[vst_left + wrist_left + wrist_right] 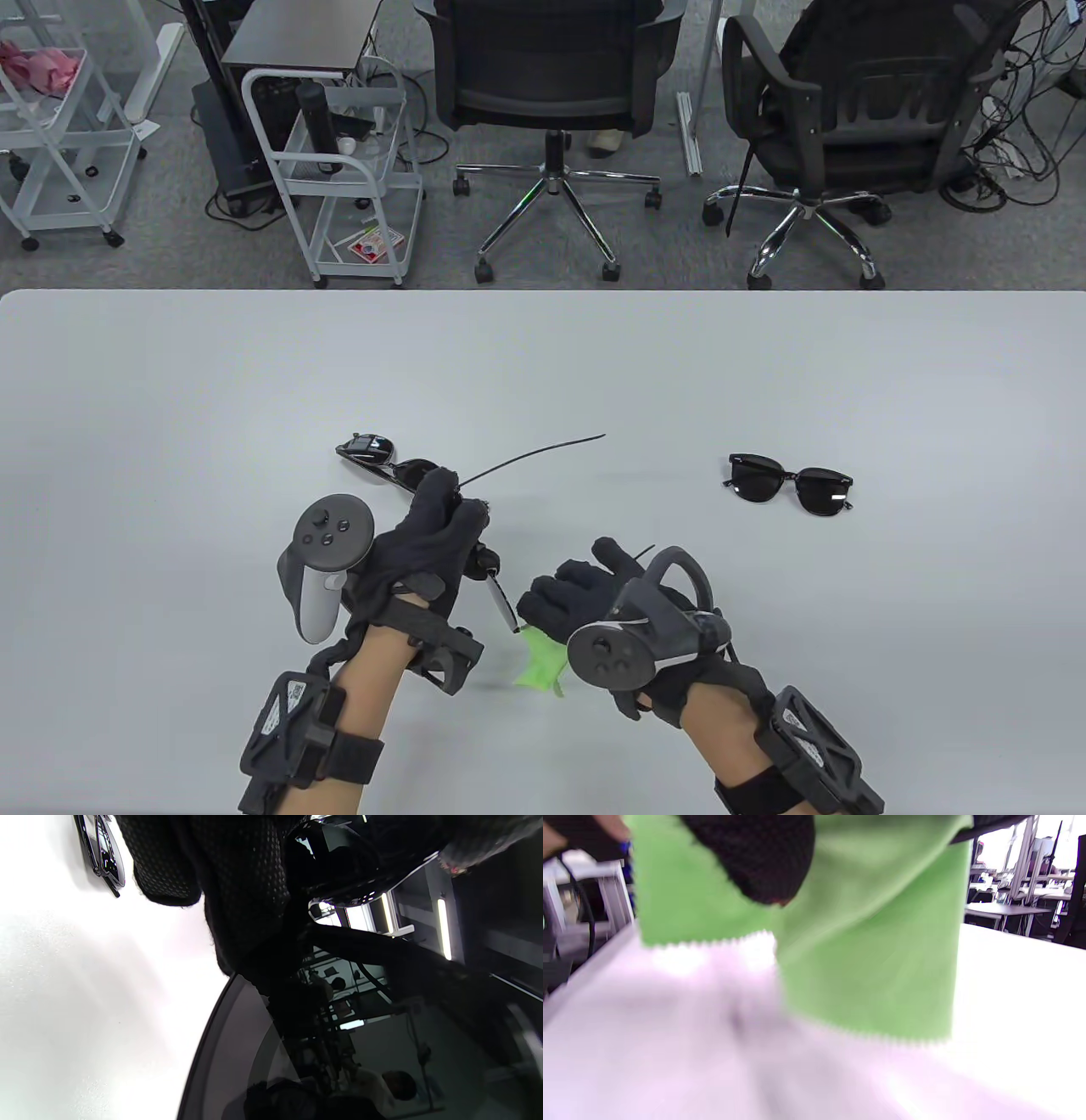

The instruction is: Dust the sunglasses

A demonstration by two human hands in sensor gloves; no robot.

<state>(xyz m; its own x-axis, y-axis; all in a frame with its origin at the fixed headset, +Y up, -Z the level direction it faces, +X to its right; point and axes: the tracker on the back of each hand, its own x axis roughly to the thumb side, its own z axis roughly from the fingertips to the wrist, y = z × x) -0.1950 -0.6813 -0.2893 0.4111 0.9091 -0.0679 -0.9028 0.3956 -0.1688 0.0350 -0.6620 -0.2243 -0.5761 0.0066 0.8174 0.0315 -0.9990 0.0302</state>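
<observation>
desk [170, 382]: matt, smooth white | cloth [874, 955]: soft green fabric, pinked edges | sunglasses [791, 484]: glossy dark lenses | gloves [424, 552]: black knit

Mostly hidden under the right hand [594, 607]: green cloth [540, 664]. Blurred throughout the right wrist view: table surface [712, 1069]. Cut off at the bottom edge: dark lens [382, 1069].

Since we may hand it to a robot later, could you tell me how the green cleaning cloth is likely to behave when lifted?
The green cleaning cloth is probably floppy: in the right wrist view it hangs in folds from the right hand, its zigzag edge drooping toward the table. It looks thin and light, so it would likely sag and sway. Its soft surface should pinch easily without slipping.
</observation>
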